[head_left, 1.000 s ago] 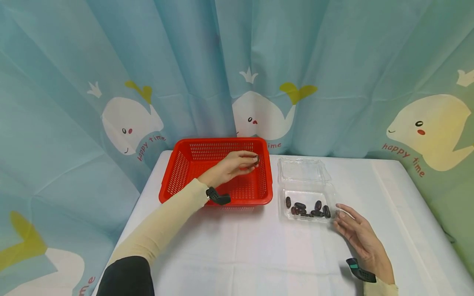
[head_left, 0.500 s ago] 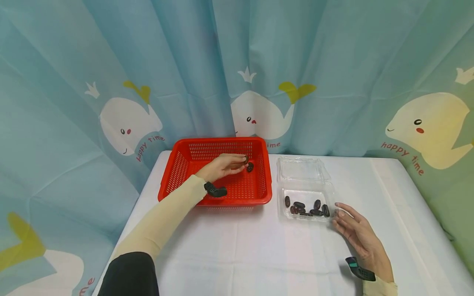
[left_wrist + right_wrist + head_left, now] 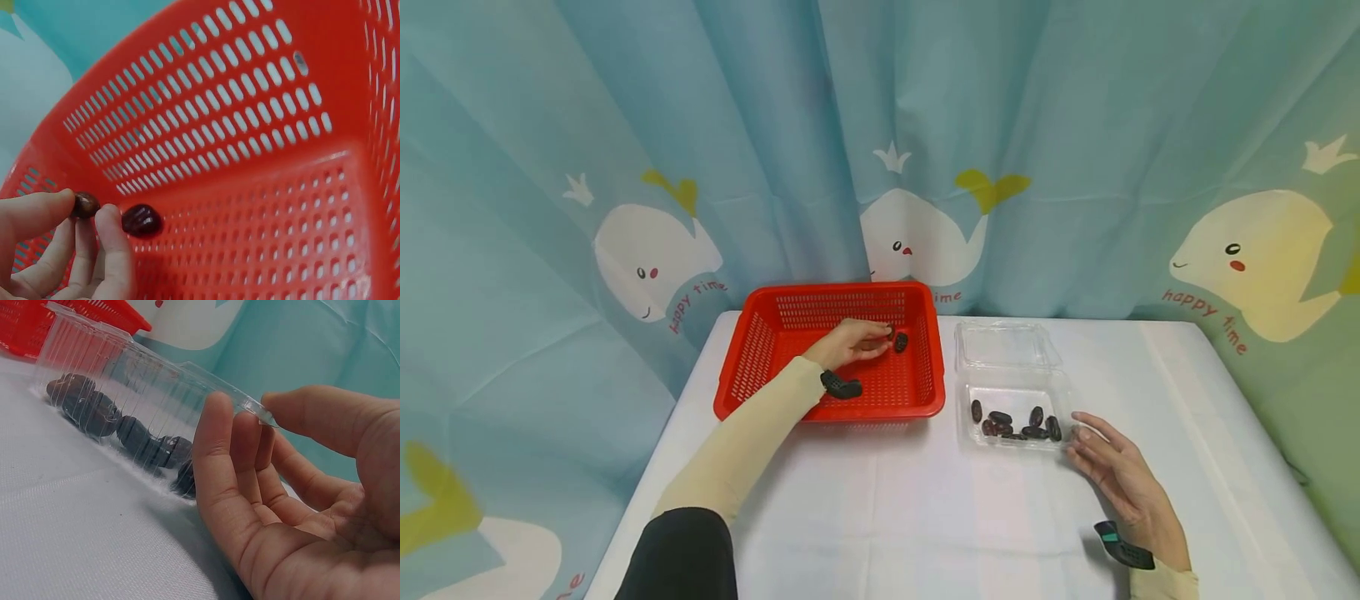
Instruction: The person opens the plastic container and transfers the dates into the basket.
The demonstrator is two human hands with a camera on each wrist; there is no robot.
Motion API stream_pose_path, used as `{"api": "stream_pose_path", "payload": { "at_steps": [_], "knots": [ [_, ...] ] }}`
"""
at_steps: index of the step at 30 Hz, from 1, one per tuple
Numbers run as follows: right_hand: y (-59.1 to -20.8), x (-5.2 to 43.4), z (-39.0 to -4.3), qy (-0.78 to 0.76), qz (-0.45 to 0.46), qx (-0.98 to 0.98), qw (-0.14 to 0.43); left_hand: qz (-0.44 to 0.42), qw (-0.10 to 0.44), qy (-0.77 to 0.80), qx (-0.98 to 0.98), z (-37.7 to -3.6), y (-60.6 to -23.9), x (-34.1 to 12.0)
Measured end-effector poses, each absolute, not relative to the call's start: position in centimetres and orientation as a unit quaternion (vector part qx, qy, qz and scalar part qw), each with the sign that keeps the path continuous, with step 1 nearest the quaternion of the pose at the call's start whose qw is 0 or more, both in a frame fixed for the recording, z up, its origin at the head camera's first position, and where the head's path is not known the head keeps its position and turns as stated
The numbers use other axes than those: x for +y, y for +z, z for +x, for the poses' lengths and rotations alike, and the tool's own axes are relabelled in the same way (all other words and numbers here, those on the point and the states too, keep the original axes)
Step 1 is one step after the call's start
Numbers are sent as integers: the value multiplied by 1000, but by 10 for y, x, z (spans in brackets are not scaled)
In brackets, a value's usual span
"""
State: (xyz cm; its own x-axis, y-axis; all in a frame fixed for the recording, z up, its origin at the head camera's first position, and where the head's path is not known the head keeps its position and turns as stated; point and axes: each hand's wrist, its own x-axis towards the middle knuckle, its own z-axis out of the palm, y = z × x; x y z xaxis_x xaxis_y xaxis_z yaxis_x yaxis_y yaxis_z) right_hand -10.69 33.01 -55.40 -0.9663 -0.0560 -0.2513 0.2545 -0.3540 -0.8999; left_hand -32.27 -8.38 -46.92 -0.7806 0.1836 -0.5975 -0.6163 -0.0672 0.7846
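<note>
My left hand point(image 3: 848, 343) is inside the red plastic basket point(image 3: 842, 291), over its right half. Between thumb and fingertips it pinches a brown, wrinkled date point(image 3: 86, 204). A second, darker date point(image 3: 142, 220) lies on the basket floor just beyond those fingers. To the right of the basket stands a clear plastic box point(image 3: 1009, 397) with its hinged lid point(image 3: 1003, 345) folded back. Several dark dates point(image 3: 1000, 417) lie along the near side of the box. At its right near corner, my right hand point(image 3: 1123, 479) pinches the rim between thumb and fingers.
Under everything is a table with a white cloth point(image 3: 955, 517). A blue-green curtain point(image 3: 790, 167) with whale prints hangs directly behind the basket and box, and continues along both sides.
My left hand has shifted left and slightly nearer within the basket. A date on the basket floor has come into view beside it. The right hand keeps its hold on the box.
</note>
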Motion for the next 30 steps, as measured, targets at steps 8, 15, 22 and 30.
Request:
{"api": "stream_pose_path", "payload": {
  "at_steps": [8,15,22,30],
  "knots": [
    [-553,330,-105,-824,80,552,99,-176,261,677,666,-328,-479,-81],
    [-552,329,-105,-831,71,543,98,-174,248,654,693,-327,-480,-79],
    [-552,330,-105,-836,61,537,99,-147,242,622,730,-330,-486,-80],
    [-554,331,-107,-830,68,545,99,-137,230,599,754,-332,-491,-79]
  ]
}}
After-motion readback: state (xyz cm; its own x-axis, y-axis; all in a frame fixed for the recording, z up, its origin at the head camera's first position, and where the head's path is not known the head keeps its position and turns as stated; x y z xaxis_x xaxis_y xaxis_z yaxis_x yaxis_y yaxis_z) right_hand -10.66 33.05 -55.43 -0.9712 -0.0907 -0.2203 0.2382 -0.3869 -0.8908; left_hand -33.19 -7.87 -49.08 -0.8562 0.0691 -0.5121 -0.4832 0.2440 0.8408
